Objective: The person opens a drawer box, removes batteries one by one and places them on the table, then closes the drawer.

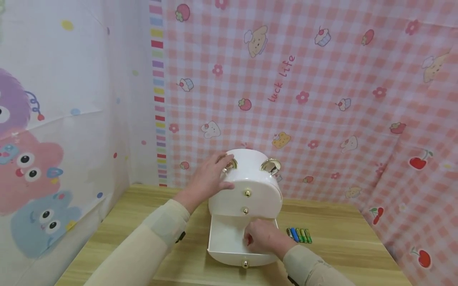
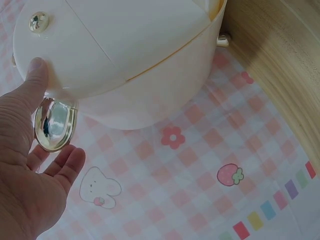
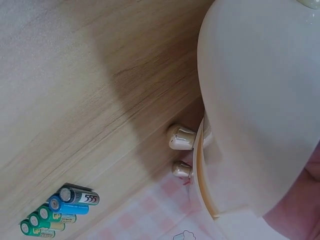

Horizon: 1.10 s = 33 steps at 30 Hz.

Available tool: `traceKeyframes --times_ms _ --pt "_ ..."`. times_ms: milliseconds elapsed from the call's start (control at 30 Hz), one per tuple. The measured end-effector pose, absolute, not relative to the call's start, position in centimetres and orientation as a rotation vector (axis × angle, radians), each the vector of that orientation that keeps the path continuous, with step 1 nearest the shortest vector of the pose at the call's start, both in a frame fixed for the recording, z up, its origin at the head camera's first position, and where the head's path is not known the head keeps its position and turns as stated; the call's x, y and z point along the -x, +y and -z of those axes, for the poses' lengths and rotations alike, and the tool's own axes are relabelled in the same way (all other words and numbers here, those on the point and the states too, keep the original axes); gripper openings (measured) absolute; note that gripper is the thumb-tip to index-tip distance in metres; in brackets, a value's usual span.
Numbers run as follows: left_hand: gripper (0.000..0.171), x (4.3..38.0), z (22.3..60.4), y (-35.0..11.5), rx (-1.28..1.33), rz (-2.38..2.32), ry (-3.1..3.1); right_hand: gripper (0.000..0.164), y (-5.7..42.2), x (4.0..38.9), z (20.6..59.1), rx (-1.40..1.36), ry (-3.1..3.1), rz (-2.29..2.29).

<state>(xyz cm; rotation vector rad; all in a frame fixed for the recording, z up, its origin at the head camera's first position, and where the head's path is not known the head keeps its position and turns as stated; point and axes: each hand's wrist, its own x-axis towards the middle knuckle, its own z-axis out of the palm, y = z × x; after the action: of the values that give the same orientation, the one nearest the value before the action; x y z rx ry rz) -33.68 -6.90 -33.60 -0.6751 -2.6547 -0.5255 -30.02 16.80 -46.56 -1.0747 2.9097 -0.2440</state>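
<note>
A white rounded storage box (image 1: 247, 198) with gold knobs and gold ear-shaped pieces stands on the table. Its bottom drawer (image 1: 223, 234) is pulled out. My left hand (image 1: 211, 176) rests at the box's upper left; its thumb touches the front edge, and its loose fingers are around the gold ear (image 2: 56, 125) without clasping it. Inside the drawer, my right hand (image 1: 262, 236) has its fingers curled downward, apparently pinching a small red thing (image 1: 249, 240), mostly hidden. In the right wrist view, the drawer front hides most of that hand.
Several batteries (image 1: 299, 235), black, blue and green, lie in a row on the wooden table (image 1: 332, 246) to the right of the box. A pink checked cloth (image 1: 222, 99) hangs behind and at right, and a white cartoon cloth (image 1: 82, 143) at left.
</note>
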Motion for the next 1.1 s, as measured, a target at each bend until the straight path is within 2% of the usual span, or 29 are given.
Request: traceKeyframes --times_ms 467,1100 --pt "0.093 33.5 33.9 -6.8 0.657 0.528 -2.676 0.011 17.2 29.9 46.1 1.054 2.893 0.315" --pt "0.093 33.7 33.7 -6.8 0.652 0.545 -2.668 0.013 19.8 28.2 43.6 1.175 2.912 0.365"
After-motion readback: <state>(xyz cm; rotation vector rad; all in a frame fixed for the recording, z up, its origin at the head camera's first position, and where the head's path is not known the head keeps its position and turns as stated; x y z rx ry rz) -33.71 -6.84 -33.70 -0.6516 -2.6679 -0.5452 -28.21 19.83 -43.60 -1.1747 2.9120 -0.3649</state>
